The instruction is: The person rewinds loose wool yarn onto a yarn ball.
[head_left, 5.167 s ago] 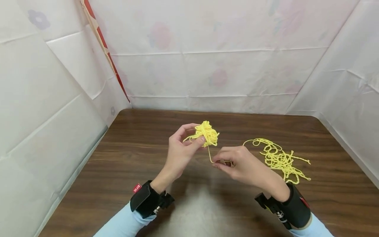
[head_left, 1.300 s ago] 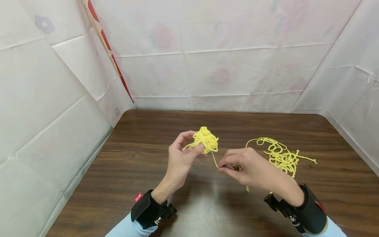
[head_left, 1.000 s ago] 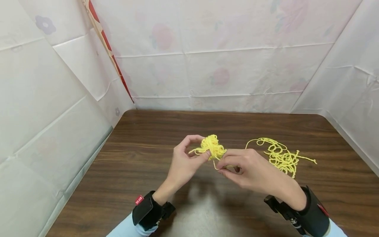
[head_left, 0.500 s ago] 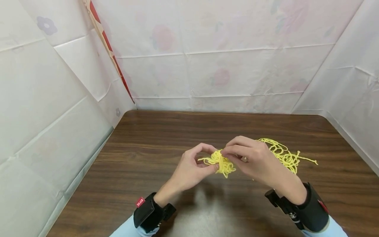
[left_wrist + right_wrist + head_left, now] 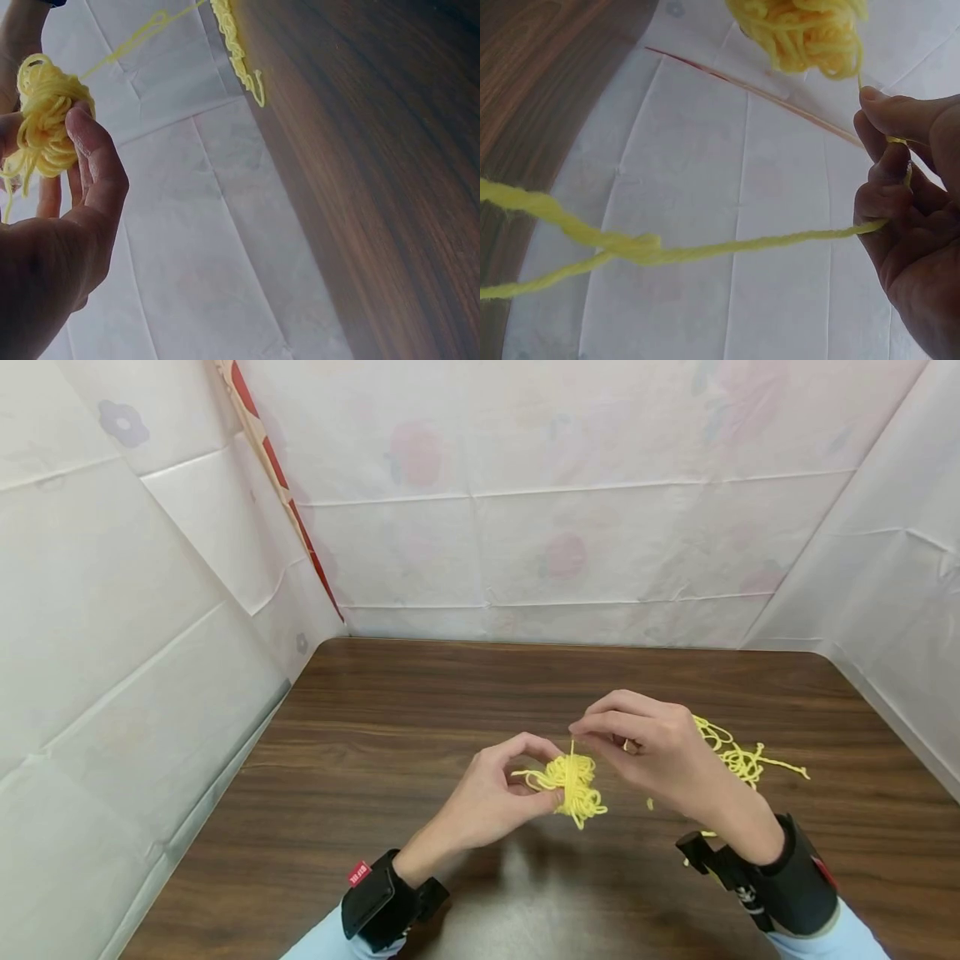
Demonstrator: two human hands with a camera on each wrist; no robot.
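Both arms wear light blue sleeves (image 5: 322, 943) and chunky black wrist straps (image 5: 375, 902); the left strap has a little red tag (image 5: 357, 873).

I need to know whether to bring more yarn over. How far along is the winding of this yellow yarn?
Partly done. The left hand grips a small wound yellow ball, so some yarn is already gathered. In hand: the right hand pinches the strand just above the ball. Left: a loose yarn pile lies on the wooden table behind the right hand, not yet wound.
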